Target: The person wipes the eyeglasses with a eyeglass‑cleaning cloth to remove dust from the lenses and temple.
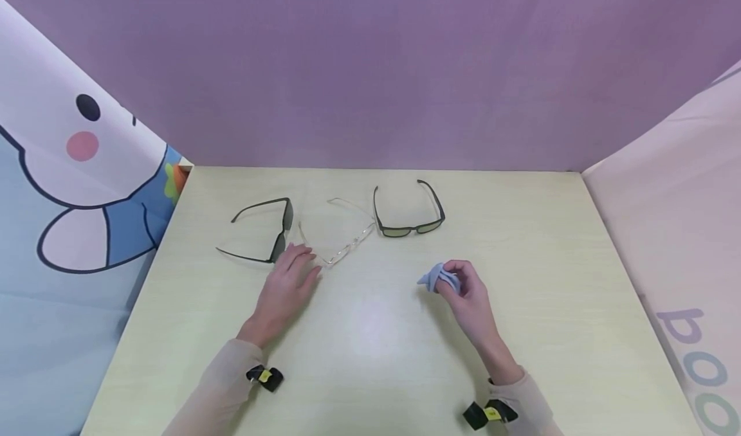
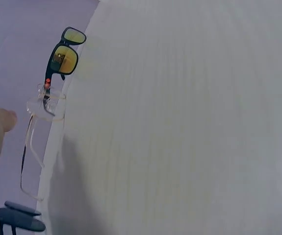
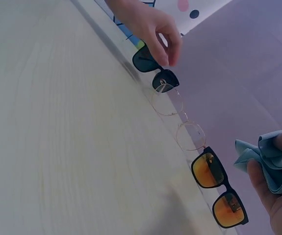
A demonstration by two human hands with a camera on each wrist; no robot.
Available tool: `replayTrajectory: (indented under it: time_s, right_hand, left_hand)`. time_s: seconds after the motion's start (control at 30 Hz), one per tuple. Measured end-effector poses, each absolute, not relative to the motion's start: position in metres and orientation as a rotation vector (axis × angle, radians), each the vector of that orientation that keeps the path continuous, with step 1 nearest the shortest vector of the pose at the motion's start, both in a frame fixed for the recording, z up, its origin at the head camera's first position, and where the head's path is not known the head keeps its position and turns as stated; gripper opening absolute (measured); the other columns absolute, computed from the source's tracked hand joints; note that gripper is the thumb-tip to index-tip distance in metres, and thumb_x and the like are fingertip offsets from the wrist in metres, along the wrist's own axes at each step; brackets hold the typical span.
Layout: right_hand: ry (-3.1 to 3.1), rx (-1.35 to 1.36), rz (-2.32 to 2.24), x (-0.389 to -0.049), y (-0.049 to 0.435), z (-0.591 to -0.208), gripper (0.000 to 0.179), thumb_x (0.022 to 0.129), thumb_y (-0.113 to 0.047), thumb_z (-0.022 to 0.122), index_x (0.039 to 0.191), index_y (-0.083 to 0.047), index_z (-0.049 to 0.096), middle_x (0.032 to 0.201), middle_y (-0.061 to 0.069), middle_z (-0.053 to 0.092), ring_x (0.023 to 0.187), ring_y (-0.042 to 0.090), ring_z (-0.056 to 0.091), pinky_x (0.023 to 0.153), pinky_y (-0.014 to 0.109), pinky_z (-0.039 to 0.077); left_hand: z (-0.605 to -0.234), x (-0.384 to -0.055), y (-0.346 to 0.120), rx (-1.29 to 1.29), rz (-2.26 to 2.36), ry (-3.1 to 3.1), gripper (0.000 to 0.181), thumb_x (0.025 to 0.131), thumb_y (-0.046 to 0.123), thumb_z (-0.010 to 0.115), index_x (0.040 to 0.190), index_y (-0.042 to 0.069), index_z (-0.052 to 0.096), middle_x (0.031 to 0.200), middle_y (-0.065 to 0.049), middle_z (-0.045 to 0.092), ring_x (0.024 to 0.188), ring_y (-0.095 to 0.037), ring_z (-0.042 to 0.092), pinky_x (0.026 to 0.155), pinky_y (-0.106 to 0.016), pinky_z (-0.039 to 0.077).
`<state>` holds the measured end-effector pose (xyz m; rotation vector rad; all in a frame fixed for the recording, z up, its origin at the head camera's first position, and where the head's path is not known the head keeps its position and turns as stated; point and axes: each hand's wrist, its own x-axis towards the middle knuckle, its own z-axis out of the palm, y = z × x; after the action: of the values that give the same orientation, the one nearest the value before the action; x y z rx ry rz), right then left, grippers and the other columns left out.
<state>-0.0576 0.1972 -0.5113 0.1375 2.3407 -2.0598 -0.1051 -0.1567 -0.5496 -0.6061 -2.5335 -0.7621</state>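
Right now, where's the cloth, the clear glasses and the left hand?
Cloth (image 1: 433,277): head view, on bunched folds.
Clear glasses (image 1: 350,247): head view, front rim.
Left hand (image 1: 285,284): head view, back of hand.

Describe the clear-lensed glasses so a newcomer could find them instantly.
Look across the pale table toward the purple backdrop. The clear-lensed glasses lie between the left sunglasses and the right sunglasses. Only they have a thin, pale frame; both neighbours' frames are dark.
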Motion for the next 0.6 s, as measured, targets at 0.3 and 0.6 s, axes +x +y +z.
replayTrajectory:
  time_s: [0.3, 0.6]
  right_hand:
    - [2.346, 0.116, -2.059, -0.058, 0.197, -0.512, 0.027, 0.097, 0.007, 0.061, 0.122, 0.005, 0.051, 0.121, 0.024, 0.061, 0.1, 0.008, 0.064, 0.087, 0.021, 0.059]
    - [2.341, 0.127, -2.055, -0.056, 0.195, -0.513, 0.026, 0.097, 0.008, 0.06, 0.121, 0.004, 0.051, 0.121, 0.023, 0.061, 0.101, 0.009, 0.063, 0.087, 0.021, 0.059]
  left_hand:
    - [-0.545, -0.105, -0.185, -0.47, -0.688, -2.346, 0.024, 0.088, 0.005, 0.077, 0.106, -0.008, 0.068, 0.111, -0.023, 0.067, 0.107, -0.042, 0.063, 0.106, -0.052, 0.05]
    - [-0.549, -0.102, -0.204, -0.263, -0.574, -2.429, 0.027, 0.09, 0.014, 0.077, 0.102, -0.008, 0.069, 0.105, -0.023, 0.069, 0.097, -0.042, 0.063, 0.086, -0.054, 0.052]
